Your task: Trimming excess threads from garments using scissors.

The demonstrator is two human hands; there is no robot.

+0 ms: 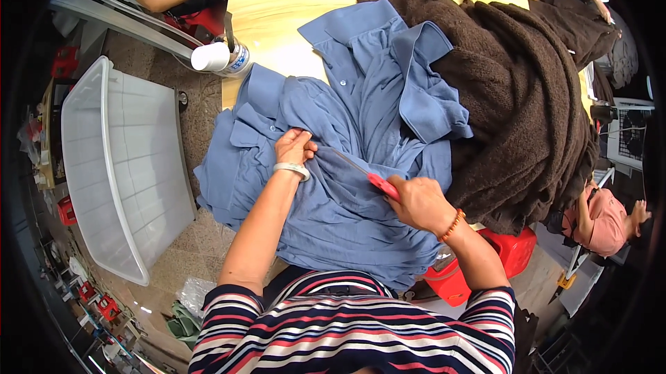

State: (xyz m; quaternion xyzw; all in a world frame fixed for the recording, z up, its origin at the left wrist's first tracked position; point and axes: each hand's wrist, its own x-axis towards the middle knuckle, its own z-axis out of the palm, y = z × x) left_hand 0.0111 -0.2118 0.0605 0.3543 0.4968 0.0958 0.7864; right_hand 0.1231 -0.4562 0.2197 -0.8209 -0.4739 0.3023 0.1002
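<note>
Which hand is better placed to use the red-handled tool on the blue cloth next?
Likely the right: the right hand grips the red-handled tool; the left hand pinches the blue cloth.

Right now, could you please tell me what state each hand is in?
Left hand: closed, pinching the blue fabric.
Right hand: closed, its grip around the red-handled tool.
</note>
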